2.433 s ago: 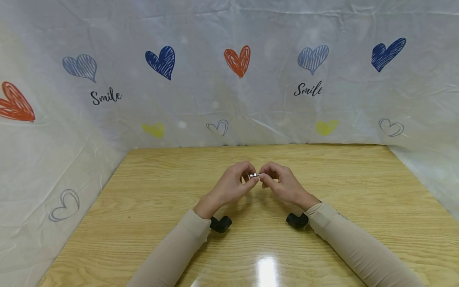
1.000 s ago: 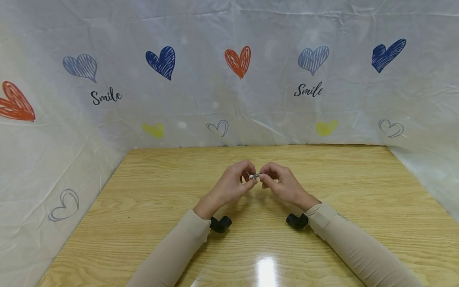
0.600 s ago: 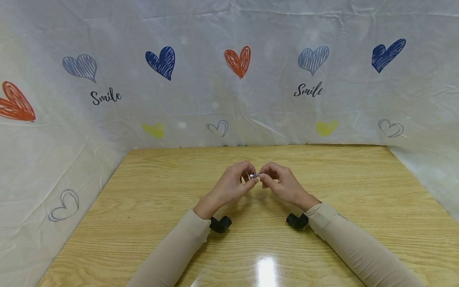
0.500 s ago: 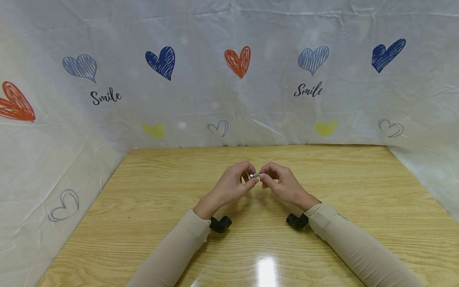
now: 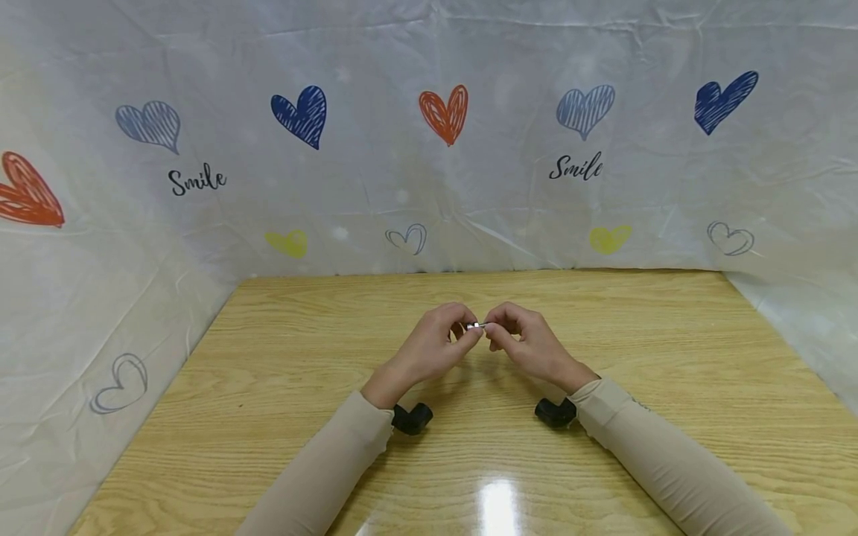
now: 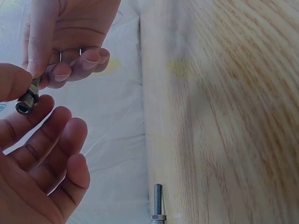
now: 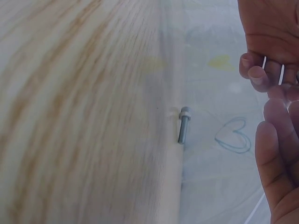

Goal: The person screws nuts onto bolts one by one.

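A small silver socket-head bolt (image 5: 477, 325) with a nut on its shank is held level between my two hands above the table. My left hand (image 5: 429, 346) has thumb and forefinger at the head-and-nut end. My right hand (image 5: 536, 348) pinches the shank end with thumb and forefinger. In the left wrist view the hex socket of the bolt head (image 6: 24, 106) faces the camera, with the nut (image 6: 33, 88) just behind it. Fingers hide much of the shank. The other left fingers are spread and loosely bent.
The wooden table (image 5: 302, 335) meets a white sheet (image 5: 375, 164) printed with hearts. A bolt with a nut (image 7: 184, 125) also shows in the right wrist view; whether it is a separate one I cannot tell. Black wrist devices (image 5: 412, 419) hang below both cuffs.
My left thumb and fingertips shift slightly around the nut end, and the bolt's left end tips up a little. My right hand stays nearly still and keeps its pinch.
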The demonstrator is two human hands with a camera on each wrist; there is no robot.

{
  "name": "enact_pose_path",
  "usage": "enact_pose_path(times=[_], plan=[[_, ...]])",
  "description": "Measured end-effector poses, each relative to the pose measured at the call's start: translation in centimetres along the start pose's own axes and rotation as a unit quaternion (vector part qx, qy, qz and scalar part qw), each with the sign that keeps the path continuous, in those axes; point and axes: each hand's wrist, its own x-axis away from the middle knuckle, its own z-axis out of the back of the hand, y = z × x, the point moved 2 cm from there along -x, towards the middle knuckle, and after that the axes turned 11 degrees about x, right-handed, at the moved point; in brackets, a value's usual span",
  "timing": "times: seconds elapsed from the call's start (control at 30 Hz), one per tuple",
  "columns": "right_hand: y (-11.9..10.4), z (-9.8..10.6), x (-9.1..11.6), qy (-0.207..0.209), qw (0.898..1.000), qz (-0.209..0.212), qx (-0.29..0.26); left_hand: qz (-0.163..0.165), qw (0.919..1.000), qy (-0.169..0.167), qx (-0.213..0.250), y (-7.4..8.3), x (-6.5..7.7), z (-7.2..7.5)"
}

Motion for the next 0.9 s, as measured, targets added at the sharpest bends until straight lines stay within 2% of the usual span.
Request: enact_pose_path(times=[0.2,0.33,0.53,0.9], plan=[[1.9,-0.5,-0.1,0.002,1.000,0.012,-0.008,0.003,1.0000,-0.001,0.006,-0.1,0.0,0.0],[2.0,-0.5,0.0,0.004,1.000,0.023,-0.014,-0.005,0.9999,0.001,0.009,0.0,0.0,0.0],[2.0,-0.5,0.0,0.001,1.000,0.018,-0.012,-0.025,0.9996,0.011,0.005,0.2,-0.1,0.1],[1.9,-0.4,0.0,-0.002,1.000,0.009,-0.011,-0.027,0.9996,0.008,0.003,0.2,-0.1,0.1]])
